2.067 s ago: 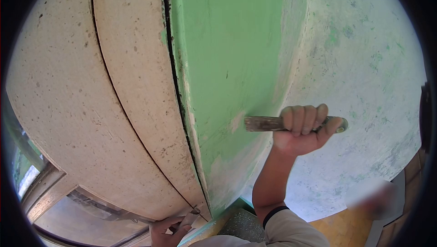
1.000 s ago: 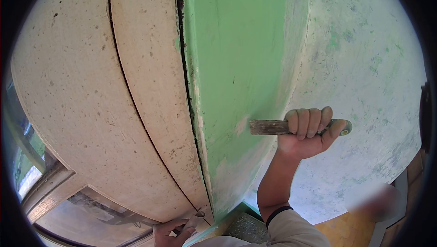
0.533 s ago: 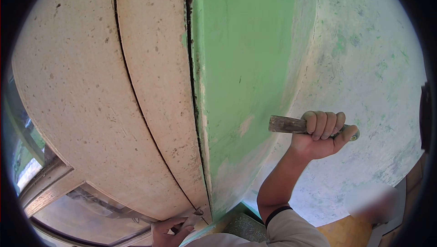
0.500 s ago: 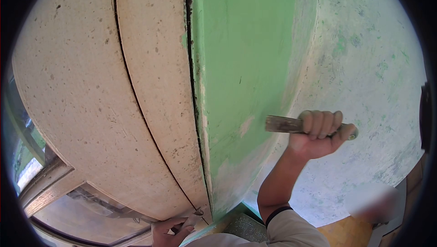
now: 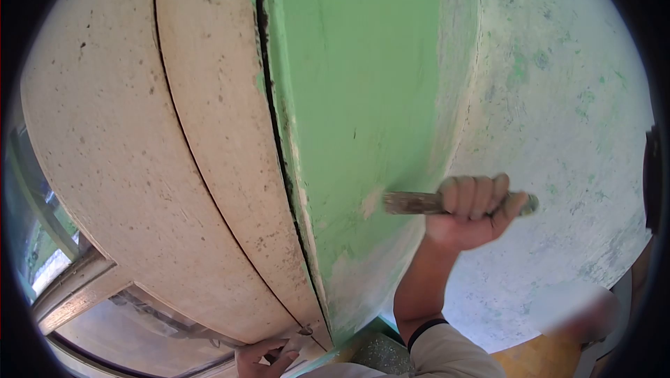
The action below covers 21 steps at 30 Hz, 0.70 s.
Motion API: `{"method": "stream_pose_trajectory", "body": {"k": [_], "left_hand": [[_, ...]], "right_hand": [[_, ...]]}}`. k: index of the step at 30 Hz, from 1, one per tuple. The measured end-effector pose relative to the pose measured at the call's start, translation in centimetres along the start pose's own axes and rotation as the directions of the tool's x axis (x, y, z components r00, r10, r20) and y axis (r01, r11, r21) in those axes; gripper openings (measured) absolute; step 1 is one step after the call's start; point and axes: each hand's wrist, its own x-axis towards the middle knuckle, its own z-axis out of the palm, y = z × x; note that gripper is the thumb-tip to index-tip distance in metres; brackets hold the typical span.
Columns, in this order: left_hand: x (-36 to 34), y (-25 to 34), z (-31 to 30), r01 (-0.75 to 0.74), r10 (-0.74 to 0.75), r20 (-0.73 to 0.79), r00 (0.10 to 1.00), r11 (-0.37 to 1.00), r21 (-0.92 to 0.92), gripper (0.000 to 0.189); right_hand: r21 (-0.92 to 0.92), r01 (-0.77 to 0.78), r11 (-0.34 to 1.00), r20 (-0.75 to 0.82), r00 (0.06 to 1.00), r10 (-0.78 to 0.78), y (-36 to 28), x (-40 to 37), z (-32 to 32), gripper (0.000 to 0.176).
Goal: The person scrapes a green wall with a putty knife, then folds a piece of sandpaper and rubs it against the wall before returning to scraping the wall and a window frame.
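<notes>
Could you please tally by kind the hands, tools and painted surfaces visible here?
Hands: 2, the right hand and the left hand.
Tools: 1, the scraping tool, gripped by the right hand.
Wall faces: 2, the green face and the whitish face.
Boards: 2, the cream boards.
Total: 7.

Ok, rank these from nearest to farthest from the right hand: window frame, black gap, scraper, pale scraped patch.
1. Scraper, held in the right hand.
2. Pale scraped patch, on the green wall, just left of it.
3. Black gap, left of the green wall.
4. Window frame, far lower left.
</notes>
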Motion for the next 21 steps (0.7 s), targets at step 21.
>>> {"method": "stream_pose_trajectory", "body": {"k": [21], "left_hand": [[0.2,-0.7,0.4,-0.101,0.1,-0.041,0.994,0.994,-0.042,0.023]], "right_hand": [[-0.008,-0.025,1.0,0.054,0.998,0.026,-1.0,-0.1,-0.2,0.041]]}}
